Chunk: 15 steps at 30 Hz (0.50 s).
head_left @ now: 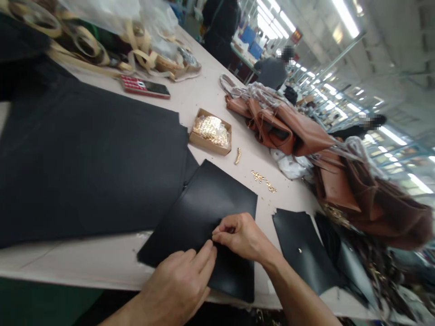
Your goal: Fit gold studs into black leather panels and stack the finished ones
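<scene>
Black panel (200, 206): on counter (200, 93), beneath both hands. Right hand (243, 235): grip pressed together, thumb to forefinger, at panel; any contents hidden. Left hand (181, 280): eight o'clock of the right, grip unclosed, fingers laid on panel. Carton (206, 144): twelve o'clock of panel. Loose gold pieces (258, 175): two o'clock.

inside of right grip (243, 235) hidden, large black sheet (91, 167) cut off at left, distant worker (273, 71) blurred

A red-keyed phone (146, 87) lies near pale strips (84, 64), apart from brown bags (307, 129).
</scene>
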Available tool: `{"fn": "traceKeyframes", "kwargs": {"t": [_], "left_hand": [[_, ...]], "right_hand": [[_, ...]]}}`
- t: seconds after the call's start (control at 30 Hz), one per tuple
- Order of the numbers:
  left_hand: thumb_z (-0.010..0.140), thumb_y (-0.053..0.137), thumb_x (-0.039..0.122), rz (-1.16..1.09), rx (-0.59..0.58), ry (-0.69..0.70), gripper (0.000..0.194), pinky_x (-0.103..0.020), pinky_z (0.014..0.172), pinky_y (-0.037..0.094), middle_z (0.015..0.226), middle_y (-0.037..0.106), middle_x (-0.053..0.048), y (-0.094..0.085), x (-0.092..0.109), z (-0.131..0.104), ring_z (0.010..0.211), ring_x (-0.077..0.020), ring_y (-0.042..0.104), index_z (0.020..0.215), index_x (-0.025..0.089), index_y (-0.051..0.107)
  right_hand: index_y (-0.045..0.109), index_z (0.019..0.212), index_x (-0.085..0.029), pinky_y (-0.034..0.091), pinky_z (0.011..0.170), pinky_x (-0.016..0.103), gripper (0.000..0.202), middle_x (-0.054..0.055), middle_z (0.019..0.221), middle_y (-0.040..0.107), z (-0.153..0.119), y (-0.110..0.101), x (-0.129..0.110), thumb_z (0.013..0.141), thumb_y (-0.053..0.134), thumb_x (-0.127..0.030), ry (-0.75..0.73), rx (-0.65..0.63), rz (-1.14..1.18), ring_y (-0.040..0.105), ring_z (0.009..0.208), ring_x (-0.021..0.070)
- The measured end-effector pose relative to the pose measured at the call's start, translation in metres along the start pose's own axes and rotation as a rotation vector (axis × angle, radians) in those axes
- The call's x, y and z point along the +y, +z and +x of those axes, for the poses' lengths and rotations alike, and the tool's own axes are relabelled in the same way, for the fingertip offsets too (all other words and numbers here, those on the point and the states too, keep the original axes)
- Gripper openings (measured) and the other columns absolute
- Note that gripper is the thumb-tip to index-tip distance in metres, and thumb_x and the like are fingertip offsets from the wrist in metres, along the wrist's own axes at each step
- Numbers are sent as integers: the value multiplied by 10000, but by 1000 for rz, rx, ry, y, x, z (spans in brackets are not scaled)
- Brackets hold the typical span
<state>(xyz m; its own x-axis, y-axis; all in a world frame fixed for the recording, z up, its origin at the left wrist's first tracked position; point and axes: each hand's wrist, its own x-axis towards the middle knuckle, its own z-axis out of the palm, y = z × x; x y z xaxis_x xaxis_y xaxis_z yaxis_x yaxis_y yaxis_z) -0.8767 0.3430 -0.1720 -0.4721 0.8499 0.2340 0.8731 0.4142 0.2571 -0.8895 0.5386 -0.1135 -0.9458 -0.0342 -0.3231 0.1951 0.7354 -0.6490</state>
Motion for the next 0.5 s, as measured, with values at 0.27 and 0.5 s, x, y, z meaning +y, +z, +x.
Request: {"fn": "traceKeyframes", "kwargs": {"t": [0.27, 0.5], "left_hand": [[815, 462, 148, 15, 93, 48, 485, -368, 669, 534, 1262, 683, -92, 16, -5, -4, 796, -221, 666, 1276, 123, 611], [889, 461, 277, 19, 73, 69, 438, -338, 593, 541, 1244, 689, -104, 5, -7, 1, 734, -201, 653, 1262, 101, 609]], "right_hand": [[769, 775, -168, 420, 561, 180, 89, -5, 727, 728, 3, -7, -3, 794, 684, -185, -53, -12, -10, 636, 630, 97], [714, 724, -187, 386, 513, 189, 67, -32, 637, 684, 10, -4, -9, 766, 663, -196, 108, -60, -115, 597, 575, 96]]}}
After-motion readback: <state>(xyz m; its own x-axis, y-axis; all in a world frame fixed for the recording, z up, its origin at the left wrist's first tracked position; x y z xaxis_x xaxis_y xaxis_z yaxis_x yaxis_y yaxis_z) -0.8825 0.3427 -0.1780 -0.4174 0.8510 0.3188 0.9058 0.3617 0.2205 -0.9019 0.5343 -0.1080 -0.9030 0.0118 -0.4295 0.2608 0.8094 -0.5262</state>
